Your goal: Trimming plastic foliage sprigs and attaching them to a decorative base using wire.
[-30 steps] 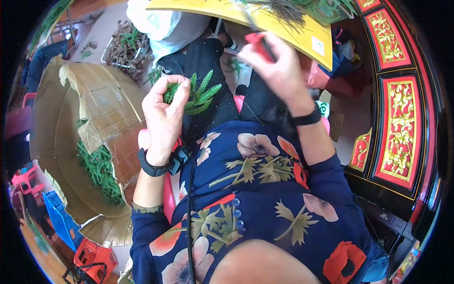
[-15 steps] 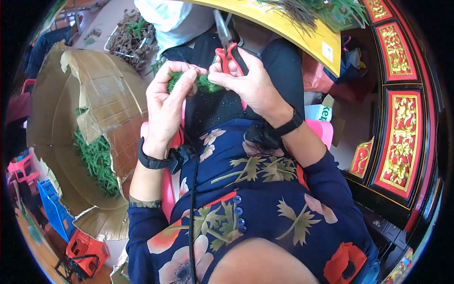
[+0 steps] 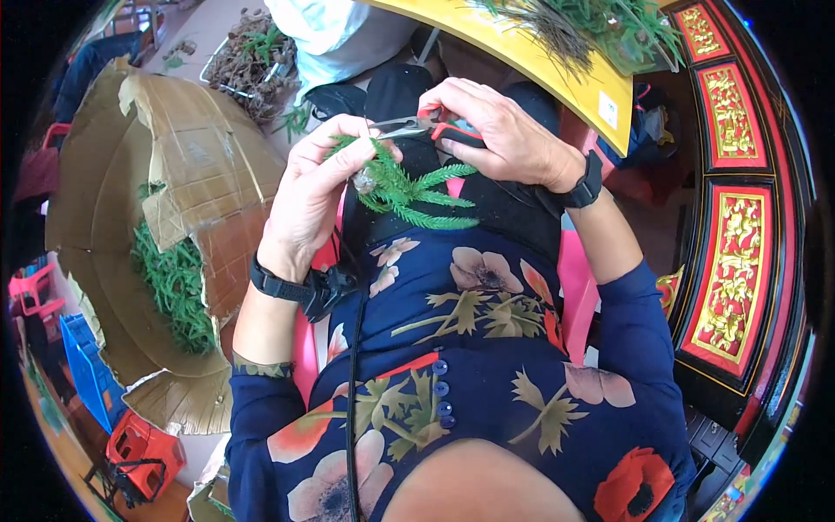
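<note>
Between the thumb and fingers of my left hand (image 3: 326, 178) is a green artificial pine sprig (image 3: 413, 193), its needled branches spread to the right over my lap. A pale, brownish lump shows at its base beside my thumb. My right hand (image 3: 509, 130) grips red-and-black handled long-nose pliers (image 3: 426, 127). Their metal jaws point left and reach my left fingertips just above the sprig. Whether the jaws are closed on a wire there is too small to tell.
A torn cardboard box (image 3: 96, 217) at the left holds green sprigs (image 3: 174, 287). Beyond it stand a basket of brown material (image 3: 252, 65) and a white bag (image 3: 326, 43). A yellow tabletop (image 3: 487, 35) bears wire stems (image 3: 557, 39) and greenery. Carved red-and-gold panels (image 3: 726, 270) line the right.
The pliers have swung from pointing up to pointing left, their jaws now at my left fingertips. My right hand has moved right, and the sprig's branches now spread into view.
</note>
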Demonstrator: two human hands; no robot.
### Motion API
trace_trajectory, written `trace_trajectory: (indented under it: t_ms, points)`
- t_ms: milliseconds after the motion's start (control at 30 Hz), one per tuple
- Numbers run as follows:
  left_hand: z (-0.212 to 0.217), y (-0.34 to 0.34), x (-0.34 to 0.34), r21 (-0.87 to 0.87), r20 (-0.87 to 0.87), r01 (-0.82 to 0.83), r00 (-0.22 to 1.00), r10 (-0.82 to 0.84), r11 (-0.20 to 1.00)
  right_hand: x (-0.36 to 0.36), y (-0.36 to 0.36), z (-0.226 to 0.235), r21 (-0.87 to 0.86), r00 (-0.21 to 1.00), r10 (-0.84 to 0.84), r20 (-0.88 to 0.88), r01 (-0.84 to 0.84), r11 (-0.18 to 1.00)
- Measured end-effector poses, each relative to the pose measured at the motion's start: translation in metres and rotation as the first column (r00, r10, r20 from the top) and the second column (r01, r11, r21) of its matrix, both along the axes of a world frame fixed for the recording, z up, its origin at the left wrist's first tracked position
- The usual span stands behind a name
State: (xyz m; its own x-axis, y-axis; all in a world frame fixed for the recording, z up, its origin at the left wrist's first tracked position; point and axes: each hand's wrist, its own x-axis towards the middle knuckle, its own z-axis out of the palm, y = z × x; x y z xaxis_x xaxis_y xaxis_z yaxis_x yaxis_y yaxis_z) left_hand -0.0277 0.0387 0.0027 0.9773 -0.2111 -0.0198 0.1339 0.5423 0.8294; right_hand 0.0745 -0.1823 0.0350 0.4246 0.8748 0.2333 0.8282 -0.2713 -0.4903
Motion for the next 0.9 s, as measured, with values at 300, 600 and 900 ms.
trace_trajectory:
  t_ms: [300,600,900]
  points:
    - [0.0,0.006,0.001,-0.002,-0.018,0.078,0.997,-0.078,0.997,0.015,0.006,0.014,-0.084,0.989,0.144,-0.044,-0.148,0.985]
    - [-0.004,0.01,0.002,0.067,0.037,0.055,0.998,-0.058,0.996,0.018,0.004,0.02,-0.135,0.987,0.151,-0.046,-0.156,0.978]
    - [-0.008,0.005,0.003,0.129,0.054,-0.057,0.997,0.051,0.99,0.012,0.002,0.024,-0.233,0.995,0.083,-0.06,-0.095,0.968]
